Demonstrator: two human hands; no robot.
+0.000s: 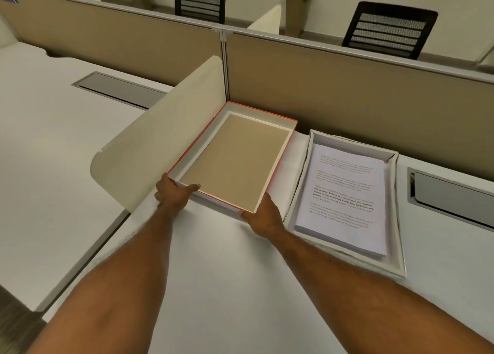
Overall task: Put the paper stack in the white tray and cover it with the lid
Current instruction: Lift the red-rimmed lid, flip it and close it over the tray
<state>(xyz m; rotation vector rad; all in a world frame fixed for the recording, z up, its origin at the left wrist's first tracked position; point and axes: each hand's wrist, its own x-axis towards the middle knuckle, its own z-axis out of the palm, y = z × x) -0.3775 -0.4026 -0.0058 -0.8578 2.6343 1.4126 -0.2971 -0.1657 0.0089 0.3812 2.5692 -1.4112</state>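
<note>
1. The left hand is gripping the near left corner of the lid, with the thumb lying over the rim into the inside and the fingers hidden beneath.
2. The right hand is clasping the near right corner of the same lid, fingers curled around the edge.
3. The lid is lying open side up, showing white inner walls, a tan inner floor and a thin red outer edge. Its near end is tilting up a little in the hands, while its far end is sitting close to the partition wall.
4. The paper stack is lying flat inside the white tray, printed side up, with text running across the top sheet.
5. The white tray is sitting on the desk just to the right of the lid, with a narrow strip of desk showing between them.
6. A cream divider panel is standing on edge just left of the lid.
7. Two black chairs are standing beyond the partition wall.
</note>
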